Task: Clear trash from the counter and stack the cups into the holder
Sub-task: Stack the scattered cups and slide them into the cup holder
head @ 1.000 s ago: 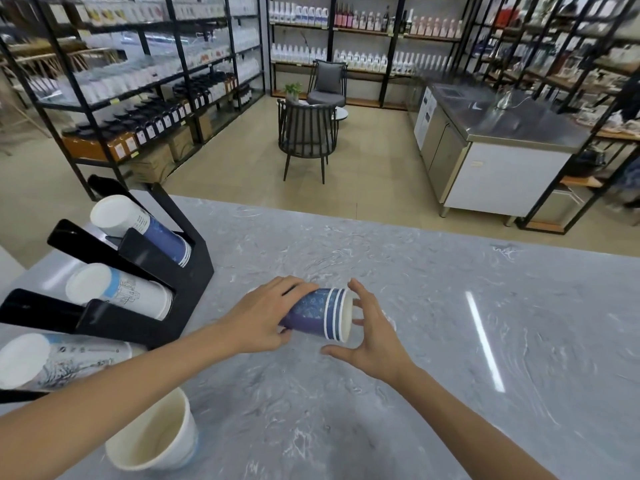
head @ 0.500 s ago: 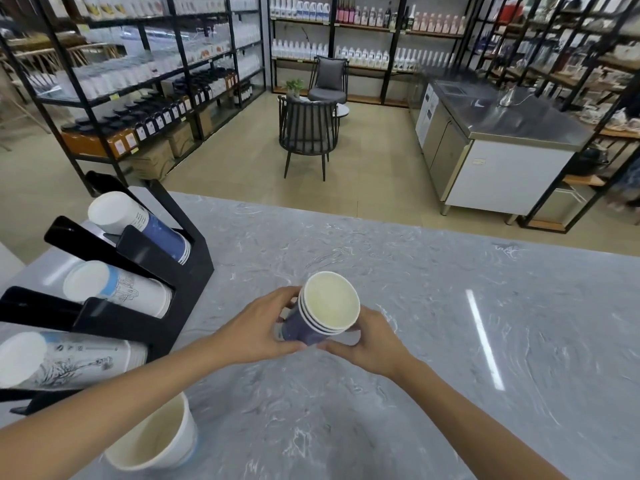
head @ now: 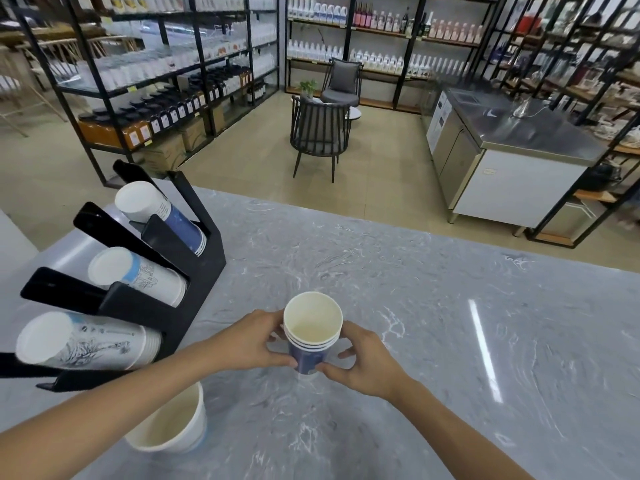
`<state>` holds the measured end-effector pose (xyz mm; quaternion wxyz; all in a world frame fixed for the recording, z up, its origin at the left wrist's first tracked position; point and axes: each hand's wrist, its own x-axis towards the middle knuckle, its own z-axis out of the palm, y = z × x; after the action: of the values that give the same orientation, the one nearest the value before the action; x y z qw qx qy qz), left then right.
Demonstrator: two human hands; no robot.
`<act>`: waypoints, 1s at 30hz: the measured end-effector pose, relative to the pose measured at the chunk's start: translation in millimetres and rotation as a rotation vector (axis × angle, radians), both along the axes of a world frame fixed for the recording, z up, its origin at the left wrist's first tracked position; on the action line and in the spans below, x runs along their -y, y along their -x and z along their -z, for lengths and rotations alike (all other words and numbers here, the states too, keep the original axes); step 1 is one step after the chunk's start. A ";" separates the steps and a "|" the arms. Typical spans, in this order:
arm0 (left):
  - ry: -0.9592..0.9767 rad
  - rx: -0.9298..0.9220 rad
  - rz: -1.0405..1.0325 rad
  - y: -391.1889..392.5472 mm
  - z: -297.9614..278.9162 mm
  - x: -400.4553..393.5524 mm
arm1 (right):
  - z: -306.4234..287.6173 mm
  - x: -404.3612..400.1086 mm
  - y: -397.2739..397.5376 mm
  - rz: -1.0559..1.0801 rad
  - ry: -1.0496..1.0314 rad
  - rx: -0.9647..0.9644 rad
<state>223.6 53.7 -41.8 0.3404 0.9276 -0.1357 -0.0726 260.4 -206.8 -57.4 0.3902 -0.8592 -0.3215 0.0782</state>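
A short stack of dark blue paper cups (head: 310,356) stands upright in the middle of the grey marble counter (head: 450,341), mouth up. My left hand (head: 254,341) grips its left side and my right hand (head: 363,363) grips its right side near the base. To the left stands a black tiered cup holder (head: 162,306) with three slanted slots: blue cups (head: 173,216) in the top one, white cups with light blue print (head: 138,275) in the middle, white cups with ink drawings (head: 83,341) in the lowest.
A wider white paper cup (head: 173,427) stands open near the counter's front left, under my left forearm. Beyond the counter's far edge are the shop floor, black chairs (head: 318,133), shelving and a steel work unit (head: 502,150).
The blue cup stack went from lying on its side, mouth to the right, to standing upright with its mouth up. Both hands stayed on it throughout.
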 end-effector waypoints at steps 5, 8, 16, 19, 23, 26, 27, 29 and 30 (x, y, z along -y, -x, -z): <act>-0.055 -0.015 0.017 0.9 -0.3 -1.7 | 1.7 -0.6 2.3 0.012 0.027 -0.002; -0.083 -0.021 0.040 2.0 -6.0 -2.2 | 2.0 -0.8 4.8 0.023 0.036 -0.015; -0.177 -0.013 -0.020 24.9 -38.2 -18.7 | -14.8 9.7 27.9 0.114 0.049 -0.043; -0.170 0.027 -0.081 47.2 -58.7 -29.5 | -26.6 16.2 47.8 0.184 0.009 -0.014; -0.125 0.131 -0.147 90.4 -82.6 -45.7 | -27.1 19.9 82.6 0.258 -0.112 0.057; -0.035 0.193 -0.233 126.7 -92.8 -56.0 | -19.3 12.4 107.1 0.242 -0.208 0.035; -0.002 0.197 -0.272 139.7 -93.3 -59.6 | -15.9 6.8 114.8 0.212 -0.220 0.014; 0.011 0.199 -0.342 166.8 -88.2 -66.2 | -8.4 -8.2 129.3 0.127 -0.197 -0.028; -0.008 0.200 -0.367 179.7 -82.5 -69.2 | -4.4 -17.2 135.5 0.085 -0.176 -0.040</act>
<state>43.9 122.9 40.7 0.3292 0.9406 0.0026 0.0827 125.0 -189.7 -53.0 0.4735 -0.8327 -0.2825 0.0503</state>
